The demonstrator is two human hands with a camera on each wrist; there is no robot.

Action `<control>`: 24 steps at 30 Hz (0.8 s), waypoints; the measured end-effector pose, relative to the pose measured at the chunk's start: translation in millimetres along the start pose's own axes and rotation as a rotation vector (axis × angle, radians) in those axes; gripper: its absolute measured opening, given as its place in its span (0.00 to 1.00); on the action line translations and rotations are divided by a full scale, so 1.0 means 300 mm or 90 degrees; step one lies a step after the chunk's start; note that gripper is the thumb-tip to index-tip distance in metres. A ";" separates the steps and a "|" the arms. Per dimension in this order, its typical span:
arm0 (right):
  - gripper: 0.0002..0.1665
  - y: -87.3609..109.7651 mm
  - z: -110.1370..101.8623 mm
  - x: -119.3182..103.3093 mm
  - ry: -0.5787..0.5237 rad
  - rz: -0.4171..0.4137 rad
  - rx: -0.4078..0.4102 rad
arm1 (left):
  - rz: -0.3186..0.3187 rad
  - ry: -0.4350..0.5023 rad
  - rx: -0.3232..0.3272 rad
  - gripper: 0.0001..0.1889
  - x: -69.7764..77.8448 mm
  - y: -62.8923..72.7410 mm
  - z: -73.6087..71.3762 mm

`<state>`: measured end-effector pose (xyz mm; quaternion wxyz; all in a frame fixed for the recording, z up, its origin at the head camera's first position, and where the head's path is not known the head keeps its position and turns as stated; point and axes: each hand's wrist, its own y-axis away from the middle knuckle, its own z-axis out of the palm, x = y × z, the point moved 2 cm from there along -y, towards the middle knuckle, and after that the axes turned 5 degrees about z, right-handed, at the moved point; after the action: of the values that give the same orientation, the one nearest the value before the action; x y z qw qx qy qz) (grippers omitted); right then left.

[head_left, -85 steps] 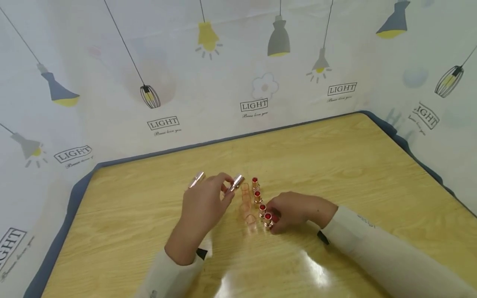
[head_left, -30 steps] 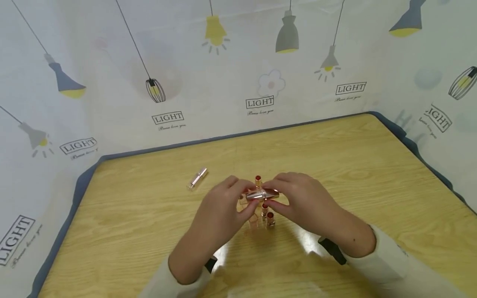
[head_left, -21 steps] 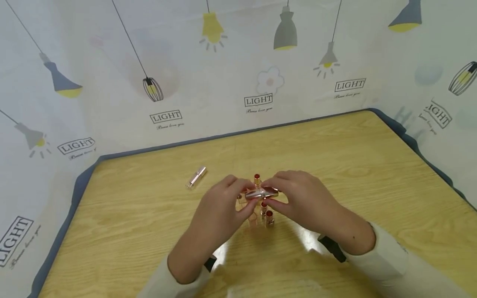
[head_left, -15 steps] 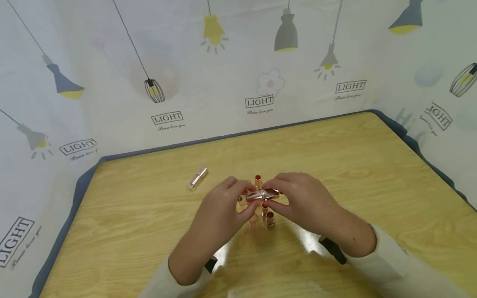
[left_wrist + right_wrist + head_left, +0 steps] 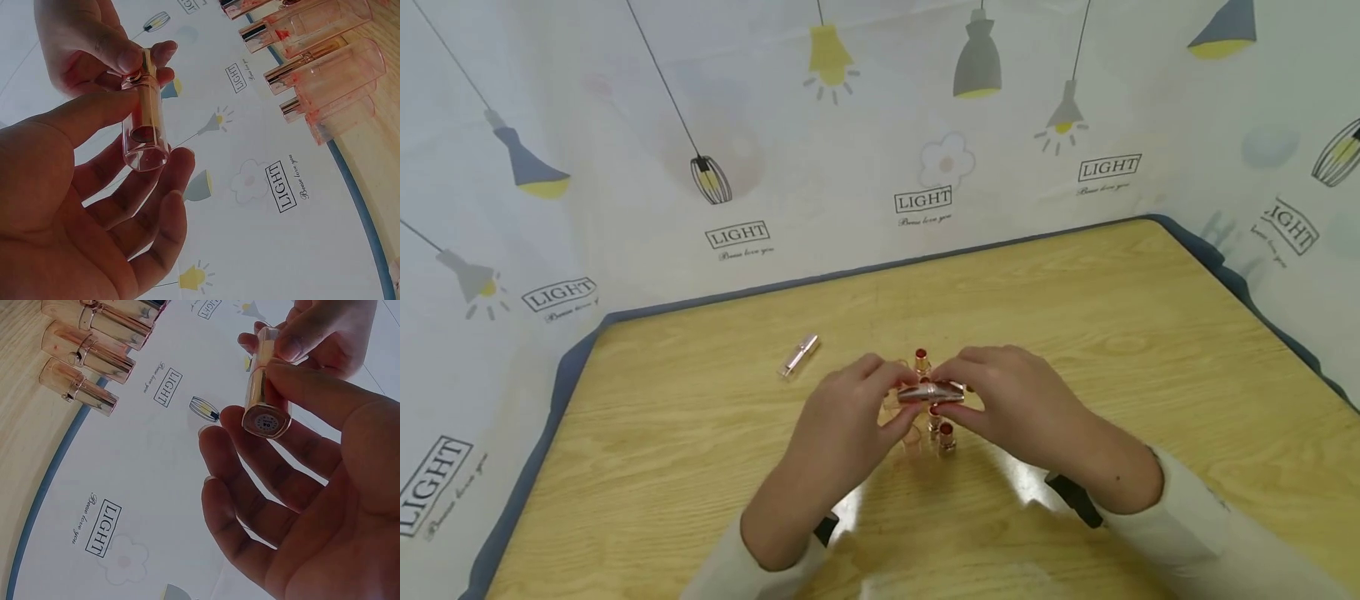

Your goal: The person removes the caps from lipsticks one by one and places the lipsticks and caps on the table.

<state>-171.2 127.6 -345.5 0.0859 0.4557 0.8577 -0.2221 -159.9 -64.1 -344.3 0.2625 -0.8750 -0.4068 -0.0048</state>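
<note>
Above the middle of the table both hands hold one rose-gold lipstick (image 5: pixel 931 392) level between them. My left hand (image 5: pixel 846 429) pinches its clear cap (image 5: pixel 146 156) end between thumb and fingers. The right hand (image 5: pixel 1018 412) pinches the metal base (image 5: pixel 267 420), whose round end label faces the right wrist view. Through the clear cap the lipstick's metal inner tube shows in the left wrist view. Below the hands, uncapped red lipsticks stand upright in a row, including a near lipstick (image 5: pixel 947 437) and a far lipstick (image 5: pixel 921 360). The hands partly hide this row.
Clear caps (image 5: pixel 912 438) stand in a row just left of the red lipsticks, partly hidden by the left hand. A capped lipstick (image 5: pixel 799 357) lies at the back left on the wooden table (image 5: pixel 662 433). A lamp-printed curtain (image 5: pixel 820 183) borders the table behind.
Since the oldest frame, the right hand has left the near end of the lipstick row, and both hands have met on the lipstick the left hand was holding. During the last second they hold nearly still.
</note>
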 end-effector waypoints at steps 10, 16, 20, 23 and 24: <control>0.17 -0.002 -0.004 0.004 0.000 0.012 -0.047 | 0.016 -0.036 -0.011 0.14 -0.003 0.004 -0.001; 0.15 -0.001 -0.005 0.004 0.004 0.016 -0.058 | 0.018 -0.037 -0.014 0.14 -0.005 0.004 -0.002; 0.15 -0.001 -0.006 0.004 0.010 0.011 -0.058 | 0.016 -0.041 -0.022 0.14 -0.006 0.005 -0.001; 0.15 -0.003 -0.007 0.005 0.009 0.009 -0.054 | 0.009 -0.045 -0.026 0.15 -0.008 0.002 -0.001; 0.15 -0.003 -0.007 0.005 0.008 0.010 -0.054 | 0.007 -0.045 -0.028 0.15 -0.008 0.002 -0.001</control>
<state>-172.7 129.3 -343.9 0.1015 0.4596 0.8633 -0.1819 -161.1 -66.3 -344.7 0.2290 -0.8823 -0.4109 0.0185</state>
